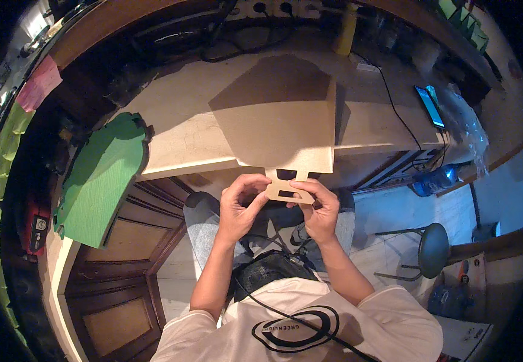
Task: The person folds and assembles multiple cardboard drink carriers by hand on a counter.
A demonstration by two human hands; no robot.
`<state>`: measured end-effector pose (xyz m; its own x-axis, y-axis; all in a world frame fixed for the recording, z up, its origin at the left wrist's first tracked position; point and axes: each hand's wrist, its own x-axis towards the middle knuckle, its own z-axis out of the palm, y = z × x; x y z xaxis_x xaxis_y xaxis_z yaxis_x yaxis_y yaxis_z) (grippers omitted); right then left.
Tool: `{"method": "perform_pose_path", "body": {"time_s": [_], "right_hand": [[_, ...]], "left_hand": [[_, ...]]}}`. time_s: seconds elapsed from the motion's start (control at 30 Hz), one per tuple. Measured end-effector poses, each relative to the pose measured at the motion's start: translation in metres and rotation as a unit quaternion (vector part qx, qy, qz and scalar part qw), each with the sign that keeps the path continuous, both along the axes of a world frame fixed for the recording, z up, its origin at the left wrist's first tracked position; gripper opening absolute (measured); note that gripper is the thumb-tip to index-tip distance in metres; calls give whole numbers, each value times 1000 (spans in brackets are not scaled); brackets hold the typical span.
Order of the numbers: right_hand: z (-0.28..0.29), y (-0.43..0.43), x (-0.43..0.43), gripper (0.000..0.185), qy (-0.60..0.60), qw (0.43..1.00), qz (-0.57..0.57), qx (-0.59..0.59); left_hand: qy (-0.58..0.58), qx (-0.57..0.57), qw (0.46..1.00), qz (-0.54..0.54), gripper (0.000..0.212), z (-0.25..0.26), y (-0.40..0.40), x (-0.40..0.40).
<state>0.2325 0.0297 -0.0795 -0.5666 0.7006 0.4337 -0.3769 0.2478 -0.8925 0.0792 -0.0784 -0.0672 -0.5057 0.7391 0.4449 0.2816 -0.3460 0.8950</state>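
Both hands hold a small tan cut-out board (282, 184), apparently thin wood or cardboard, above my lap. It has rectangular openings and two prongs on its far side. My left hand (242, 203) pinches the left edge between thumb and fingers. On the right edge, my right hand (321, 208) grips with its thumb on top and its fingers beneath. The prongs meet or overlap the near edge of a large angular tan panel (284, 129) on the desk; whether they are joined, I cannot tell.
A green board (103, 181) with a jagged edge lies on the desk at left. At right are a lit phone (430, 106), a black cable (392, 102) and a clear plastic bag (465, 122). A plastic bottle (435, 180) and a stool (433, 251) stand out lower right.
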Motion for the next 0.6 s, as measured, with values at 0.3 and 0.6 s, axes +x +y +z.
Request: {"method": "perform_pose_path", "body": {"time_s": [0.3, 0.6], "right_hand": [[-9, -2, 8, 25, -4, 994, -49, 96], [-4, -9, 5, 13, 6, 1000, -26, 2]], "left_hand": [[-114, 18, 992, -40, 25, -20, -3, 8], [-180, 0, 982, -55, 11, -20, 0, 17]]}}
